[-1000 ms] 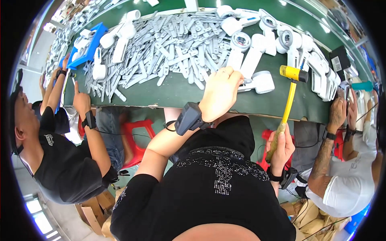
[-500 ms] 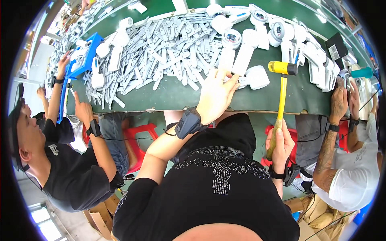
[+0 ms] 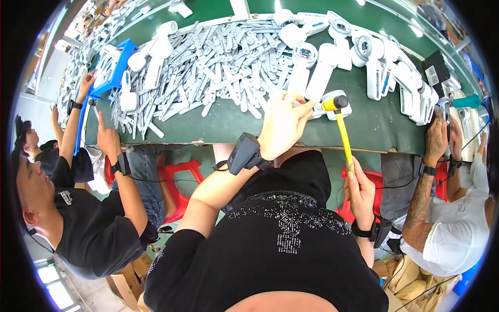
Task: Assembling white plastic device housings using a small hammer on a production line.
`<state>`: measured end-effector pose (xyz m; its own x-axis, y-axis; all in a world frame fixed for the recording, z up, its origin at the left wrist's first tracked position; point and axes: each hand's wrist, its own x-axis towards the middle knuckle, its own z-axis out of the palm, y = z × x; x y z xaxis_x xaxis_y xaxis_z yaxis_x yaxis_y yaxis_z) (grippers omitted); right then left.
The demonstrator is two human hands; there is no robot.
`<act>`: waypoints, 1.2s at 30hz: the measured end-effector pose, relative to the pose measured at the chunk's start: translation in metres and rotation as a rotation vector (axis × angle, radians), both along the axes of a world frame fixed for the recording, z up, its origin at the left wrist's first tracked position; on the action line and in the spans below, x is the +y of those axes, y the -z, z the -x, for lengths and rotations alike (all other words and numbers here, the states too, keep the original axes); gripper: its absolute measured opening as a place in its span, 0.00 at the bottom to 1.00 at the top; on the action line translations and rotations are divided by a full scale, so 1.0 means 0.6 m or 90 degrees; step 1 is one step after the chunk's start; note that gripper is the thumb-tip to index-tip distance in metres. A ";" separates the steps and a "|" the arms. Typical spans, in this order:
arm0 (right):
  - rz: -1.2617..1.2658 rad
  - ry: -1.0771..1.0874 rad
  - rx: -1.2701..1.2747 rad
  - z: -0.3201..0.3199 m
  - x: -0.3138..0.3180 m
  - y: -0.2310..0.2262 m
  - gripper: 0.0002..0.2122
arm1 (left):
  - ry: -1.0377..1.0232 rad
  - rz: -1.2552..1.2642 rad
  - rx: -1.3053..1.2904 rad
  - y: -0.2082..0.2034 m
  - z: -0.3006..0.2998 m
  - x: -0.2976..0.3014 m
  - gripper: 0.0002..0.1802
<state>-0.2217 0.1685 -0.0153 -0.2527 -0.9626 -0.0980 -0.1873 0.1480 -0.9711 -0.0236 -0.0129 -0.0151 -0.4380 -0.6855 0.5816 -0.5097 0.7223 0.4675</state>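
Note:
My left hand [image 3: 283,125] rests on the green table [image 3: 218,127], its fingers pinching a white handled device [image 3: 318,80] near its round end. My right hand [image 3: 359,190] grips the yellow handle of a small hammer [image 3: 340,127]. The hammer's yellow and black head sits right over the white round part [image 3: 339,109] beside my left fingertips. A dark band with a box is strapped on each of my wrists.
A big heap of grey flat plastic parts [image 3: 208,73] covers the table's middle. Several white devices [image 3: 384,67] lie at the right. A blue tray [image 3: 106,73] stands at the left. Other people work at my left [image 3: 78,223] and right [image 3: 447,218]. Red stools [image 3: 176,179] stand below.
The hammer head has come down and left, from above the table's edge onto the white part by my left hand. My left hand stayed on the device.

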 end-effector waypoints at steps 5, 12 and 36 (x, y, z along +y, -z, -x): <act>-0.046 -0.015 0.038 0.011 -0.004 -0.024 0.18 | 0.038 -0.205 0.186 0.003 0.003 0.000 0.13; 0.008 -0.038 0.180 0.016 -0.013 -0.056 0.19 | 0.045 -0.279 0.208 0.007 -0.002 -0.004 0.07; 0.040 -0.092 0.291 0.017 -0.022 -0.079 0.17 | 0.016 -0.180 0.160 -0.009 -0.029 0.016 0.10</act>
<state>-0.2321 0.1553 0.0320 -0.1200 -0.9914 0.0521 -0.6107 0.0323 -0.7912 -0.0063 -0.0034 -0.0095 -0.3249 -0.8253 0.4618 -0.3375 0.5574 0.7586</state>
